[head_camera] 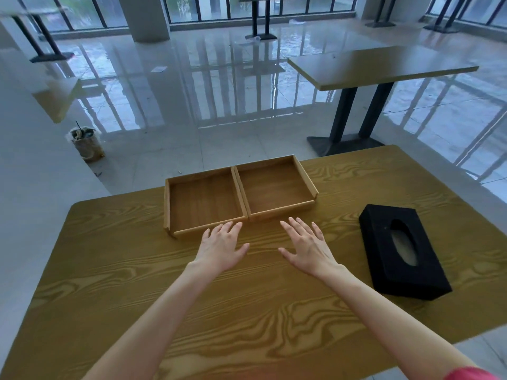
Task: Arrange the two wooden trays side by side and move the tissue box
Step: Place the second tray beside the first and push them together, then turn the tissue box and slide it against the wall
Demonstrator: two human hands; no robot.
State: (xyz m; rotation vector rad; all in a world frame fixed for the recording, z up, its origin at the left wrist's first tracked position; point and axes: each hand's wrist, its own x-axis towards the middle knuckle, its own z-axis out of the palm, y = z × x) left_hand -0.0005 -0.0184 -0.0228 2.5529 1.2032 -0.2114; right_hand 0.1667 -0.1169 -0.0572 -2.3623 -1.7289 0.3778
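Observation:
Two shallow wooden trays sit side by side at the far edge of the wooden table [192,297], their inner walls touching. The left tray [204,201] is slightly nearer to me than the right tray [274,187]. My left hand [222,248] hovers flat with fingers spread just in front of the left tray's near wall. My right hand [307,246] is also flat and spread, just short of the right tray. Neither hand holds anything. A black tissue box [384,270] with an oval slot lies to the right of my right hand.
Beyond the table's far edge is a glossy tiled floor. Another table [384,67] on a dark pedestal stands at the back right. A lined waste bin [86,145] stands on the floor at the left. More tables stand by the windows.

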